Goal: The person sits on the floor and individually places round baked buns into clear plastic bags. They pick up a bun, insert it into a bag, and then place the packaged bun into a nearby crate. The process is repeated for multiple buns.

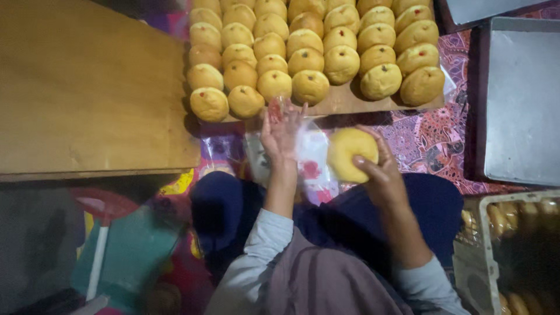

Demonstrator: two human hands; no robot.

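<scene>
My right hand [378,172] grips a round golden bun [349,153] at its lower right side. My left hand [280,135] is raised palm up inside a clear plastic bag [312,160] with red print, holding the bag's mouth apart just left of the bun. Both hands hover over my lap, in front of a wooden board [344,102] loaded with several rows of similar buns [309,86], each with a small red or dark dot on top.
A large bare wooden board [87,87] lies at the left. A grey metal tray [522,99] sits at the right on a patterned cloth [431,140]. A crate [513,251] with bagged buns stands at the lower right. A red and green object [116,233] lies at the lower left.
</scene>
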